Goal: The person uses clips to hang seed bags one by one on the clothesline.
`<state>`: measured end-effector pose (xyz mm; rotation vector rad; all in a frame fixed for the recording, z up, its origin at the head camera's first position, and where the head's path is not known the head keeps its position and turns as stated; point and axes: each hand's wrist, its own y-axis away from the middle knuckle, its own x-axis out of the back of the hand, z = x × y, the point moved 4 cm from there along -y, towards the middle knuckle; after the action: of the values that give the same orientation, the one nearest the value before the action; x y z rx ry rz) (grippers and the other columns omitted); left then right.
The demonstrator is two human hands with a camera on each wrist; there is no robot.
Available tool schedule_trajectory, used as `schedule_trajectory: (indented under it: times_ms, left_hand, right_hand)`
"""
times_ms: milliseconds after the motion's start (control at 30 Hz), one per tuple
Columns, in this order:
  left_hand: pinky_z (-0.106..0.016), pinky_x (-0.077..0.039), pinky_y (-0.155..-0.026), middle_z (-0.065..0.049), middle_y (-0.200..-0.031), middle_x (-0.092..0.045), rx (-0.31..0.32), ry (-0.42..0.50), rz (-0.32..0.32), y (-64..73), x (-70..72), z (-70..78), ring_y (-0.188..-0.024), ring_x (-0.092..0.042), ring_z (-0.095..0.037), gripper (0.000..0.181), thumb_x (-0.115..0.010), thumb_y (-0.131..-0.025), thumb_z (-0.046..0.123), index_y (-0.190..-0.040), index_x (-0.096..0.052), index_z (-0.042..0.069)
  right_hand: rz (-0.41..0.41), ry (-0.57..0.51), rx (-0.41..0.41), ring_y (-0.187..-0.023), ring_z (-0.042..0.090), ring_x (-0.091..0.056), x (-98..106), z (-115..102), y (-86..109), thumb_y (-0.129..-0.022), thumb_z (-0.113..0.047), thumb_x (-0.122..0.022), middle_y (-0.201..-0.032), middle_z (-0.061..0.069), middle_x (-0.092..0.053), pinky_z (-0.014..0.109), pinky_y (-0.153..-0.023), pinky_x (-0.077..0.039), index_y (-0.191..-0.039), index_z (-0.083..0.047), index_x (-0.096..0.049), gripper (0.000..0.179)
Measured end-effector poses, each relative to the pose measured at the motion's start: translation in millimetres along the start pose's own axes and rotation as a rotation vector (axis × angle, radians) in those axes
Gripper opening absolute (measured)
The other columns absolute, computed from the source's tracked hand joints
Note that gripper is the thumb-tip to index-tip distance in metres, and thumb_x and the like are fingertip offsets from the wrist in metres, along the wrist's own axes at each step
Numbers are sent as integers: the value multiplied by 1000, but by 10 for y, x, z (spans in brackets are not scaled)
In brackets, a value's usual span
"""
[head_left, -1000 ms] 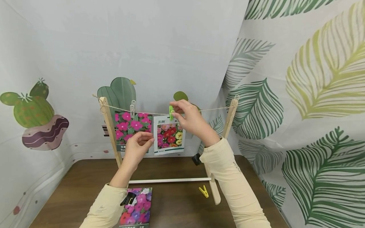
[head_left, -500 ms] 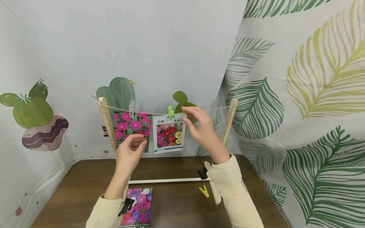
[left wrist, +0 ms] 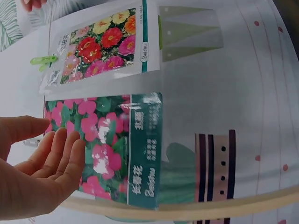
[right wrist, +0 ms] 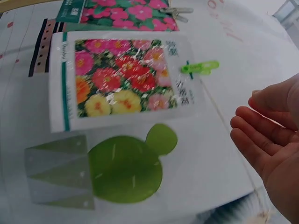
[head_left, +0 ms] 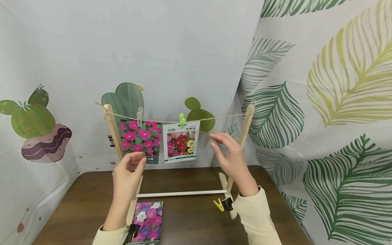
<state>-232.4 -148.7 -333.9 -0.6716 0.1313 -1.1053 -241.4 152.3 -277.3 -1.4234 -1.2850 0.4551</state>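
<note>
A white seed packet (head_left: pixel 180 144) with red, pink and yellow flowers hangs from a string (head_left: pixel 226 117) by a green clothespin (head_left: pixel 182 120). To its left, a grey clothespin (head_left: pixel 140 117) holds up a packet with pink flowers (head_left: pixel 142 137). My left hand (head_left: pixel 127 173) is in front of that pink packet's lower left part, fingers loosely bent and holding nothing. Apart from the white packet, to its right, my right hand (head_left: pixel 231 158) hovers with relaxed fingers and nothing between them; the right wrist view shows the same hand (right wrist: pixel 271 130) beside the string.
Wooden posts (head_left: pixel 248 126) carry the string, joined low down by a white rod (head_left: pixel 183 194). On the brown table (head_left: pixel 190 221) lie a third flower packet (head_left: pixel 148 221) and a yellow clothespin (head_left: pixel 218 205), near the right foot of the stand.
My right hand has let go of the green clothespin and moved right and down. My left hand has drawn back left and down from the white packet, which stays hanging.
</note>
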Motion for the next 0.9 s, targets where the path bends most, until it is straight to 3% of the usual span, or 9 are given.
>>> schedule_trajectory:
  times_ms: [200,333,567,667,733,800,900]
  left_hand:
    - [-7,-45,-72,-10,-93,-70,37,-60,17,84,57,-125,-78,-57,6,18,-69,-88,8,-105,-67,2]
    - [-5,-44,-71,-10,-91,-71,56,-118,37,138,93,-237,-77,-56,8,16,-70,-87,8,-103,-68,2]
    - [-3,-38,-65,-10,-92,-71,119,-272,2,277,162,-489,-80,-61,-12,20,-71,-86,9,-104,-67,2]
    - [-14,-45,-68,-14,-95,-70,176,-317,-52,342,181,-623,-83,-65,-23,23,-70,-87,11,-106,-65,0]
    - [-28,-50,-72,-18,-98,-69,216,-340,-108,379,186,-718,-86,-66,-29,26,-69,-88,13,-108,-63,-3]
    - [-42,-51,-77,-22,-102,-67,251,-356,-174,412,184,-813,-90,-65,-35,31,-67,-89,15,-111,-60,-6]
    - [-53,-47,-81,-26,-103,-65,300,-387,-256,455,183,-955,-94,-63,-39,38,-66,-90,18,-114,-56,-9]
  right_hand:
    - [39,23,-83,-96,27,-63,69,152,231,-85,9,-66,-108,14,-65,24,-89,-48,-113,3,-65,29]
    - [53,45,-135,-90,32,-64,77,285,397,-82,13,-67,-104,18,-65,28,-85,-50,-110,5,-66,29]
    - [27,88,-260,-87,21,-65,22,528,760,-85,3,-69,-102,10,-67,20,-81,-50,-110,-2,-67,26]
    - [-1,88,-320,-87,18,-65,-24,612,925,-86,0,-69,-102,8,-67,25,-79,-52,-110,-2,-67,24]
    - [-10,80,-363,-86,18,-65,-54,661,1028,-87,0,-69,-101,8,-67,32,-78,-54,-109,-1,-67,22]
    - [-12,65,-403,-86,20,-65,-79,708,1126,-86,1,-69,-100,10,-67,39,-78,-54,-108,0,-67,22]
    - [-16,55,-459,-86,22,-64,-115,776,1257,-86,2,-68,-100,11,-67,42,-77,-54,-108,1,-67,22]
